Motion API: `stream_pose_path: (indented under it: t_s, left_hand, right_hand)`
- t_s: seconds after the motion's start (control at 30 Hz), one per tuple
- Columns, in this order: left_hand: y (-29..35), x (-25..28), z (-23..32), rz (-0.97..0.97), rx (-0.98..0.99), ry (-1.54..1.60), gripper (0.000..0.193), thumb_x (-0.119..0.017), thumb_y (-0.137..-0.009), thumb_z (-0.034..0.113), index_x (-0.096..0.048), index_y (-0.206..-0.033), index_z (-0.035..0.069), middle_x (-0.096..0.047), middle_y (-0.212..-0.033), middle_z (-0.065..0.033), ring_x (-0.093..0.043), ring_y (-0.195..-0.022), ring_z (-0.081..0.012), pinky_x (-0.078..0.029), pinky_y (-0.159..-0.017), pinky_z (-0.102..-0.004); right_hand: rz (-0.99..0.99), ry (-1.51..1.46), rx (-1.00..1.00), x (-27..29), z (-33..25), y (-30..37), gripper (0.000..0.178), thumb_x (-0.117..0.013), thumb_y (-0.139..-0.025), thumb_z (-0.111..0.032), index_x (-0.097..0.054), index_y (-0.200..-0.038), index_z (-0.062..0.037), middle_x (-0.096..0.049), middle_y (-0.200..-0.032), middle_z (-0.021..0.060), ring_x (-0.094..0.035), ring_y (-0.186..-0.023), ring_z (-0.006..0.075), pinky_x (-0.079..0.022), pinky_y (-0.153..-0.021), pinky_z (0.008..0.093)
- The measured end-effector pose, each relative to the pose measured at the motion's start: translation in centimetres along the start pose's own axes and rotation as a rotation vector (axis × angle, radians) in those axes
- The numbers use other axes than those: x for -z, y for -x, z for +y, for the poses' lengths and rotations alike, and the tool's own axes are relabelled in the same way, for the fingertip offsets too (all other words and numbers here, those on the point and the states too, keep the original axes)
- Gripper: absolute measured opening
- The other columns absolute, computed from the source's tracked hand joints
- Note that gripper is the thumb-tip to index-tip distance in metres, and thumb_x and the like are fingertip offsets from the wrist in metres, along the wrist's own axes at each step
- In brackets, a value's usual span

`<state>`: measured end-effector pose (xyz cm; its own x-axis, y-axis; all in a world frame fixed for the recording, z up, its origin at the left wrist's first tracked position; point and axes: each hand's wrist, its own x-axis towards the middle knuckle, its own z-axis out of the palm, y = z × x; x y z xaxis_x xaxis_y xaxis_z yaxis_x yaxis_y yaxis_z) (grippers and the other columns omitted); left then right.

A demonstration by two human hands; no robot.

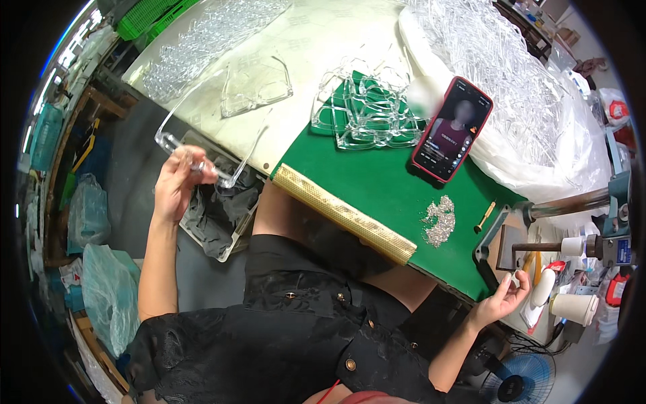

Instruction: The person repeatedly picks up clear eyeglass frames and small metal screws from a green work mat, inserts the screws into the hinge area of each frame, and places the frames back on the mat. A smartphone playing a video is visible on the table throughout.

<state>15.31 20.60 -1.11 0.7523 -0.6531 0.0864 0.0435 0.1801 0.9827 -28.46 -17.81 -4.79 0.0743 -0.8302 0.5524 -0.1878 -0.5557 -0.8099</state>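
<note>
My left hand (pixel 180 176) is raised beyond the table's left edge, its fingers closed on a clear eyeglass frame (pixel 227 180) with its temple arms spread out. Another clear frame (pixel 252 97) rests on the pale table cover near it. Several more clear frames (pixel 377 121) lie heaped on the green mat (pixel 356 188). At the right, my right hand (pixel 499 301) is palm up with loosely bent fingers apart, beside the bench press (pixel 572 246). I see nothing held in it. A small heap of tiny metal pieces (pixel 439 222) and a small brass-coloured screwdriver (pixel 484 217) lie on the mat.
A red-cased phone (pixel 452 131) lies beside the frames. Clear plastic temple arms fill a bag (pixel 518 101) and form another pile (pixel 208 50). A gold perforated strip (pixel 343 214) lines the front edge. A white cup (pixel 573 308), fan (pixel 518 380) and cloth-filled bin (pixel 232 246) are around.
</note>
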Motion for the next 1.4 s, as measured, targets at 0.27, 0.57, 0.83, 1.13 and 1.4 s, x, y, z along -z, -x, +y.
stream_pose_path:
  t_s: [0.27, 0.57, 0.83, 1.13, 1.4]
  left_hand:
    - [-10.0, -3.2, -3.6, 0.078, 0.445, 0.193, 0.044, -0.047, -0.099, 0.034, -0.05, -0.121, -0.003, -0.065, -0.096, -0.0184, -0.068, -0.085, -0.0253, -0.059, -0.073, -0.0314]
    - [-23.1, -18.4, -1.7, -0.273, -0.582, -0.82, 0.036, -0.055, -0.093, 0.03, -0.059, -0.114, 0.001, -0.068, -0.102, -0.0092, -0.062, -0.091, -0.023, -0.047, -0.087, -0.0343]
    - [-31.9, -22.6, -4.5, -0.304, -0.418, -0.815, 0.045, -0.053, -0.094, 0.035, -0.055, -0.126, 0.003, -0.068, -0.106, -0.0095, -0.064, -0.072, -0.0179, -0.052, -0.076, -0.0324]
    - [-27.6, -14.6, 6.4, -0.119, -0.217, 0.029, 0.042, -0.05, -0.095, 0.038, -0.06, -0.115, 0.003, -0.068, -0.099, -0.0136, -0.065, -0.089, -0.0225, -0.05, -0.082, -0.0331]
    - [-11.2, -21.9, 3.2, -0.556, -0.439, 0.036, 0.077, -0.056, -0.089, 0.049, -0.038, -0.135, -0.01, -0.052, -0.077, -0.0026, -0.053, -0.069, -0.0127, -0.047, -0.085, -0.0355]
  right_hand:
    - [-0.098, -0.066, 0.105, -3.1, -3.9, -0.3, 0.008, -0.052, -0.086, 0.004, -0.052, -0.092, -0.0016, -0.042, -0.108, 0.0079, -0.044, -0.095, 0.0149, -0.036, -0.084, 0.0257]
    - [-0.251, -0.055, 0.053, -3.8, -4.6, 1.0, 0.011, -0.055, -0.084, 0.004, -0.057, -0.093, -0.0016, -0.049, -0.1, 0.0067, -0.049, -0.09, 0.015, -0.04, -0.08, 0.0258]
    - [-0.871, 0.447, 0.423, -5.1, -6.5, 0.8, 0.044, -0.071, -0.074, -0.025, -0.065, -0.116, -0.0175, -0.051, -0.092, 0.01, -0.051, -0.086, 0.0274, -0.043, -0.075, 0.0383]
    - [-0.808, 0.486, 0.495, -4.5, -5.3, 0.8, 0.037, -0.068, -0.076, -0.028, -0.067, -0.109, -0.0124, -0.054, -0.093, 0.0072, -0.052, -0.089, 0.026, -0.039, -0.076, 0.0376]
    - [-0.627, 0.301, 0.056, -4.6, -4.0, 0.9, 0.011, -0.067, -0.076, 0.0, -0.065, -0.087, -0.0011, -0.06, -0.08, 0.0101, -0.058, -0.078, 0.0261, -0.047, -0.069, 0.034]
